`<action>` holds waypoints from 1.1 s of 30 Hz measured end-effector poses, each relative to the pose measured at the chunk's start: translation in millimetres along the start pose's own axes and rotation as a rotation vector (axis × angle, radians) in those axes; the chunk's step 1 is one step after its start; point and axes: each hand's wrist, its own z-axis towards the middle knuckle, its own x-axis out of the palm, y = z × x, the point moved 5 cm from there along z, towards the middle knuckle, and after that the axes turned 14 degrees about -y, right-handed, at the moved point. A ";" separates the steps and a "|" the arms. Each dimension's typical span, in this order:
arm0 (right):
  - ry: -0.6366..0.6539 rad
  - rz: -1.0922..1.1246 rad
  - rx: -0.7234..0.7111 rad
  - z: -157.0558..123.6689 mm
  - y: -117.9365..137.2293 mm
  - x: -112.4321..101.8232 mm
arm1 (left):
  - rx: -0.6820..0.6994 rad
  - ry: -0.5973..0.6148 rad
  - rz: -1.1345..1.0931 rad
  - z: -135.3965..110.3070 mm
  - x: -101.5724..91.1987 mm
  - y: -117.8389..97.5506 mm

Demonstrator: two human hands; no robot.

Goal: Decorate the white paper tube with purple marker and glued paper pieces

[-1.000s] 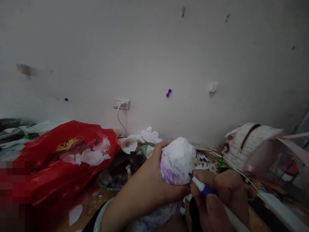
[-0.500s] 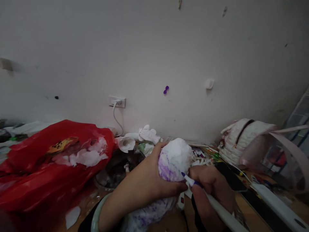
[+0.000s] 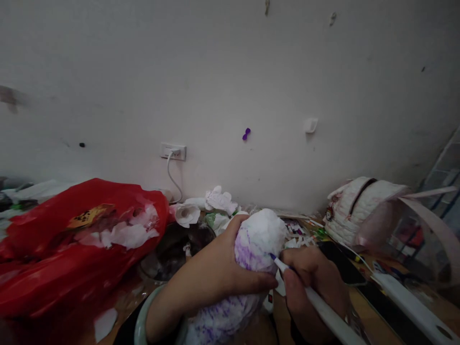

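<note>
My left hand (image 3: 230,263) is wrapped round a white, tissue-like figure (image 3: 261,235) with a rounded top and purple streaks. Its thumb crosses below that rounded part, and the streaked lower part shows beneath my wrist. My right hand (image 3: 318,287) grips a white marker (image 3: 328,314) with a purple tip. The tip is against or very close to the figure's right side, by the purple marks; exact contact I cannot tell. A pale green bangle (image 3: 145,311) circles my left wrist.
A red plastic bag (image 3: 53,244) with crumpled paper lies left. Behind my left forearm is a dark bowl (image 3: 168,254). A white quilted backpack (image 3: 366,211), a black phone (image 3: 343,263) and a long white tool (image 3: 413,302) lie right. A plugged socket (image 3: 173,152) is on the wall.
The marker tip has moved slightly up and left on the figure's side. The figure has tilted or shifted a little, showing more of its streaked lower part. Both grips stay the same.
</note>
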 end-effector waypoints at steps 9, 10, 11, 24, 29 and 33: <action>0.065 0.065 -0.109 -5.4 4.4 -0.5 | -0.010 0.190 -0.225 0.4 1.3 1.6; 0.044 0.067 -0.100 -5.2 6.2 -0.3 | -0.023 0.210 -0.277 0.4 1.5 1.5; 0.025 0.062 -0.085 -4.9 8.1 0.4 | -0.044 0.229 -0.323 0.4 1.9 1.5; -0.088 -0.027 -0.097 -2.4 13.6 6.5 | -0.187 0.453 -0.761 7.2 21.3 -2.2; -0.032 0.074 -0.012 -6.1 6.1 0.0 | -0.267 0.439 -0.788 6.7 18.5 7.0; 0.065 0.133 0.017 -8.3 2.0 1.1 | -0.271 0.411 -0.713 7.5 13.7 17.7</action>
